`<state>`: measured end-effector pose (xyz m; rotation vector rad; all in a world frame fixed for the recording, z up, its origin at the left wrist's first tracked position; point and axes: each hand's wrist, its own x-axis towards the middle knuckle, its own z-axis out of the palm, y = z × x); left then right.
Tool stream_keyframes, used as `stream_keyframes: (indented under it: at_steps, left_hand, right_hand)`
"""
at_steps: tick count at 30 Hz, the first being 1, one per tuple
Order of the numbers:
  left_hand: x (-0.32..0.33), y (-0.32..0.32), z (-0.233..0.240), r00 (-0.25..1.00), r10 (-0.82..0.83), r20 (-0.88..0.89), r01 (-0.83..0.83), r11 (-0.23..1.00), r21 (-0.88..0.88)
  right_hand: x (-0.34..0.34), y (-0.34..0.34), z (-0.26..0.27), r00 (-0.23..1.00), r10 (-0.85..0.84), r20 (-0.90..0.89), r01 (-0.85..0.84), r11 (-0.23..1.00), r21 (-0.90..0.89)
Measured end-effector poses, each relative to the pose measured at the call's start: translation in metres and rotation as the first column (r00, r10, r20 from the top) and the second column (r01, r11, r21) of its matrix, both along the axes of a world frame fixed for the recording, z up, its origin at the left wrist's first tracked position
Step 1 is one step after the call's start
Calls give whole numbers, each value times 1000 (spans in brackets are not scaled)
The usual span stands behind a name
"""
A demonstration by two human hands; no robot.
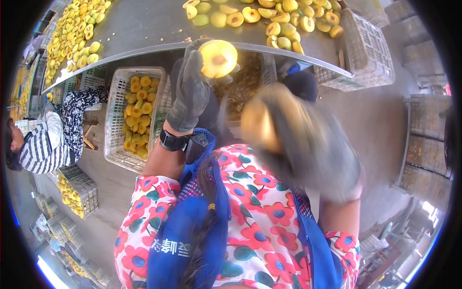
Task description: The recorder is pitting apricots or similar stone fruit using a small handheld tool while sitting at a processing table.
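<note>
My left hand point(189, 86), in a grey work glove, holds up a halved yellow stone fruit point(217, 61), which looks like a peach. Its cut face is turned to me and shows a brownish hollow in the middle. Lower and to the right, my gloved right hand point(310, 148) is strongly blurred by motion. It grips an orange-yellow thing point(257, 124), too smeared to name. A faint pale streak near it may be a blade. Beyond the left hand runs the metal edge of a work table point(144, 27) carrying halved fruit point(251, 14).
A white plastic crate point(110, 144) of fruit halves stands at left on the floor. Under the table lies a brown heap point(240, 95), possibly pits. A crate point(371, 50) adjoins the table's right end. A co-worker point(50, 141) sits at far left beside another fruit crate point(86, 195).
</note>
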<state>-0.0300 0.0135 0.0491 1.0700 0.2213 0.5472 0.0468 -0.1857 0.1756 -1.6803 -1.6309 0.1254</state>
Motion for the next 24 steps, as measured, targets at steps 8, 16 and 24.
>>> stream_keyframes:
  at_steps: [8, 16, 24]
  left_hand:
    - [5, -13, -1, 995, 102, 20, -104, 956, 273]
    - [14, -23, -7, 963, 160, 216, -259, 770, 584]
    - [19, -21, -19, 975, 117, 188, -210, 760, 615]
  right_hand:
    - [15, 45, -104, 912, -276, -305, 256, 961, -103]
    - [9, 47, -95, 662, -279, -696, 175, 960, -218]
    - [19, 40, -86, 137, -210, -968, -237, 942, -238]
